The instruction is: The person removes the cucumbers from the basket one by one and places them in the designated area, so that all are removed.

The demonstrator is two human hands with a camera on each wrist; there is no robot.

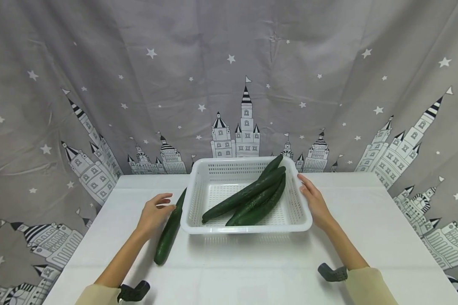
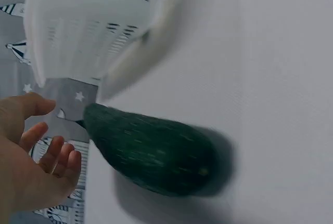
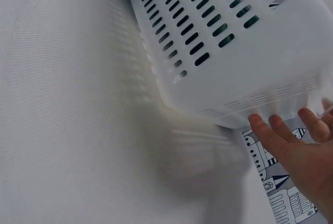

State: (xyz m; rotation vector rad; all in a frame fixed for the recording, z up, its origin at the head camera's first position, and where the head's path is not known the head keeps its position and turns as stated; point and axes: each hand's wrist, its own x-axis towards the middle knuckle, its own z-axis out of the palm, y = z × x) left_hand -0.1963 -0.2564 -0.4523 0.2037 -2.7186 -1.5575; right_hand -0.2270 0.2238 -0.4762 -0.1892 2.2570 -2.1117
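A white perforated plastic basket [image 1: 248,230] sits on the table with several dark green cucumbers [image 1: 244,195] inside, piled toward its right side. Another cucumber [image 1: 169,235] lies on the cloth just left of the basket. My left hand [image 1: 152,216] is over the left side of this loose cucumber; the left wrist view shows a gap between the loosely bent fingers [image 2: 53,154] and the cucumber. At the basket's right side is my right hand [image 1: 316,204], its extended fingers [image 3: 268,133] against or very near the outer wall. Its thumb is mostly out of sight there.
White cloth covers the table [image 1: 248,271]. Behind it hangs a grey curtain [image 1: 168,93] printed with castles and stars. A dark wrist-worn device sits near each cuff: one on the left [image 1: 134,291], another on the right [image 1: 332,272].
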